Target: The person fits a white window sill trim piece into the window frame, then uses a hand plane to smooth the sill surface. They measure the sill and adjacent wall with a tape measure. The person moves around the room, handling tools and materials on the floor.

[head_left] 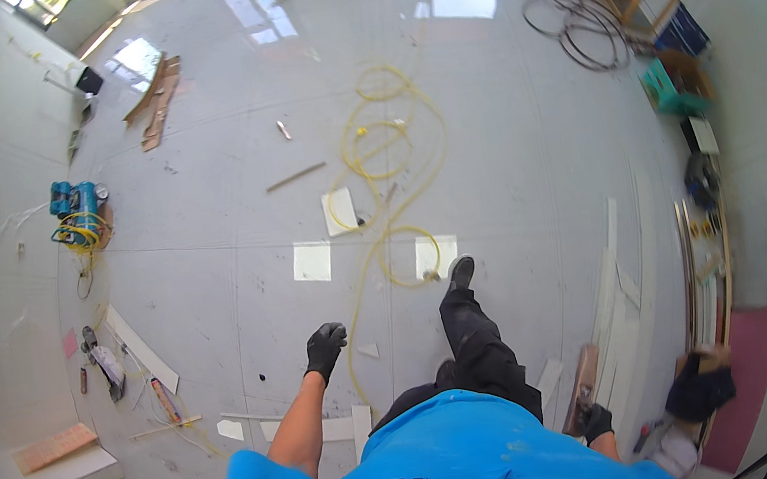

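Head view: holds left grip (325, 349) in a fist, seemingly empty, just left of yellow hose (383, 177); has right grip (597, 422) nearest brown strip (586, 373), well right of hose, long axis pointing forward; cannot tell whether gripping.

Left fingers (330, 331): open floor (221, 297) ahead and to left, room to pass. Yellow hose (381, 237) lies to right, looping farther ahead. White offcuts (334, 428) on floor behind. Person's leg (477, 341) blocks straight way across to right fingers (596, 419). Brown board (585, 370) just ahead of right fingers; long white strips (608, 308) crowd their right; dark bundle (701, 388) beyond.
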Tool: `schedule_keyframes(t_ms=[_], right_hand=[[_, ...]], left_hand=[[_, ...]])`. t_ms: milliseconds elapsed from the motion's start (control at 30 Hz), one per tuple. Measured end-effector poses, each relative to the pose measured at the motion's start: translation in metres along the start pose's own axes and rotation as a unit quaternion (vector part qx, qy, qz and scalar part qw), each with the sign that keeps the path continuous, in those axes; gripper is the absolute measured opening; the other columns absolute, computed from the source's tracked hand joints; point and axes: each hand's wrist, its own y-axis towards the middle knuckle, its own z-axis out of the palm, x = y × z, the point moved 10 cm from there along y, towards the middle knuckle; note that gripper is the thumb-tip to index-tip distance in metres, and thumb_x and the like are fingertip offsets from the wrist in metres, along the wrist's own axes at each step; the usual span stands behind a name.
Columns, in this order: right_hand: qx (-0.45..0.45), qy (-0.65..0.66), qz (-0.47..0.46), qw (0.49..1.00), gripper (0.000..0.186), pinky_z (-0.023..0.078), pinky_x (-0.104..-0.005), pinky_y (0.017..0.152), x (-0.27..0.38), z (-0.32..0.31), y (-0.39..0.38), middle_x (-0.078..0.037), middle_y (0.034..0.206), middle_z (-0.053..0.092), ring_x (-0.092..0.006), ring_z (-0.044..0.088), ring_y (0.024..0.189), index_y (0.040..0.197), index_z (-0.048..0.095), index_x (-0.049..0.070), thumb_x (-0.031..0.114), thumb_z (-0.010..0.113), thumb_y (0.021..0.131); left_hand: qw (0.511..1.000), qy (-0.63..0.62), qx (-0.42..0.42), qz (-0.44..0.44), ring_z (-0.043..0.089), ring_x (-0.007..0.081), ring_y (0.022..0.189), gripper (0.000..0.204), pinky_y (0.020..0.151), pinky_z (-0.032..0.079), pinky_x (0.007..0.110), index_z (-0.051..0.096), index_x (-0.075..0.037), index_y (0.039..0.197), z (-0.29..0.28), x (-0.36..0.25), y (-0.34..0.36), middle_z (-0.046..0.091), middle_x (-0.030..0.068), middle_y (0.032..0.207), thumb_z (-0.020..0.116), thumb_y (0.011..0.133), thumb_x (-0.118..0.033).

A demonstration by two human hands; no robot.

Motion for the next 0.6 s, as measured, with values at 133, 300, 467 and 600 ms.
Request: schedule_keyframes(t_ms=[133, 300, 467, 600], right_hand=[[0.193, -0.069, 0.191, 0.96, 0.046, 0.057, -0.0423, 0.08, 0.027, 0.032, 0.112, -0.014, 0.102, 0.073, -0.0318, 0.071, 0.097, 0.103, 0.073, 0.01, 0.043, 0.079, 0.072], [0.154, -0.236, 0.024, 0.959, 0.045, 0.058, -0.0417, 0.082, 0.162, 0.029, 0.289, -0.011, 0.102, 0.073, -0.0263, 0.071, 0.095, 0.108, 0.069, 0.007, 0.043, 0.073, 0.08], [-0.04, -0.177, -0.316, 0.931, 0.022, 0.054, -0.0489, 0.065, 0.409, -0.082, 0.441, -0.017, 0.075, 0.068, -0.0368, 0.068, 0.072, 0.078, 0.067, 0.003, 0.019, 0.056, 0.089], [-0.134, -0.061, -0.375, 0.915, 0.014, 0.051, -0.0463, 0.059, 0.553, -0.122, 0.569, -0.017, 0.071, 0.064, -0.0378, 0.064, 0.068, 0.076, 0.062, 0.008, 0.017, 0.072, 0.073]], left_hand=[[0.998, 0.027, -0.057, -0.012, 0.069, 0.0152, 0.074, 0.033, 0.071, 0.053, 0.031, 0.071, -0.004, 0.099, -0.077, -0.031, 0.027, 0.072, 0.0064, 0.085, 0.06, 0.089, -0.034], [0.968, -0.153, -0.155, -0.128, 0.068, 0.0138, 0.069, 0.032, 0.062, 0.053, 0.03, 0.069, -0.004, 0.089, -0.127, -0.01, 0.022, 0.071, 0.007, 0.079, 0.058, 0.087, -0.034], [0.905, -0.321, -0.157, -0.23, 0.065, 0.0181, 0.063, 0.025, 0.056, 0.051, 0.033, 0.067, -0.007, 0.088, -0.102, 0.045, 0.032, 0.068, 0.0073, 0.077, 0.06, 0.089, -0.031], [0.93, -0.22, 0.009, -0.296, 0.067, 0.0194, 0.066, 0.024, 0.057, 0.052, 0.036, 0.067, -0.011, 0.085, -0.061, 0.065, 0.104, 0.068, 0.0045, 0.076, 0.058, 0.095, -0.03]])
